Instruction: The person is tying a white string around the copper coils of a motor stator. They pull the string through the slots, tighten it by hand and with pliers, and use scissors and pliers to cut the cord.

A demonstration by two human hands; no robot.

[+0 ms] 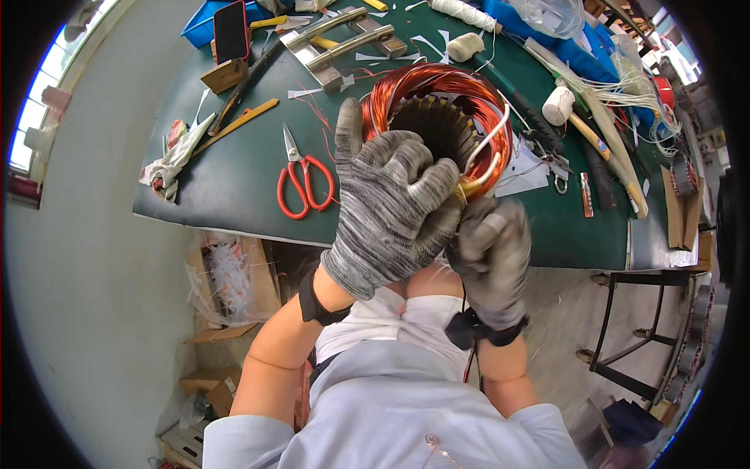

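Note:
A motor stator [435,125] with thick bundles of copper winding wire stands at the table's near edge, its slotted bore facing up. White sleeved leads [494,139] curve over its right side. My left hand [391,203], in a grey striped glove, grips the stator's near-left rim; one digit lies along the outside of the coil and the other fingers curl over the front. My right hand [494,254], gloved alike, is beside the lower right of the coil. Motion blurs its fingers, so what they hold, if anything, cannot be seen.
Left of the stator lie red-handled scissors [305,176]. Behind are a metal bar frame [336,43] and a phone [230,31] propped on a wooden block. Mallets [558,105], white lead wires [625,95] and blue bins [586,59] crowd the right side. A black metal stool frame [633,336] stands right.

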